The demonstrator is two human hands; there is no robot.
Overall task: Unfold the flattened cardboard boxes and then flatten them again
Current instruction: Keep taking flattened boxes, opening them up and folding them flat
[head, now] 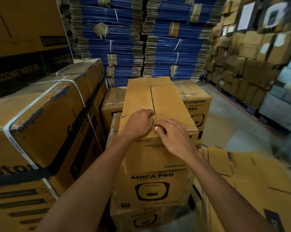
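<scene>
An unfolded brown cardboard box (166, 101) stands long and upright-sided on a stack of printed cartons, its top flaps closed along a centre seam. My left hand (139, 123) rests on the left flap near the box's front end, fingers curled at the seam. My right hand (171, 136) lies beside it on the right flap, fingertips bent onto the seam edge. Both hands touch the flaps; whether they grip an edge I cannot tell. A pile of flattened cardboard boxes (251, 174) lies at the lower right.
Strapped cartons (41, 124) stand tall at the left. "Amica Pro" cartons (151, 186) sit under the box. Bundles of blue flattened cartons (124, 39) fill the back wall. Stacked brown boxes (245, 56) line the right, with bare floor (228, 121) between.
</scene>
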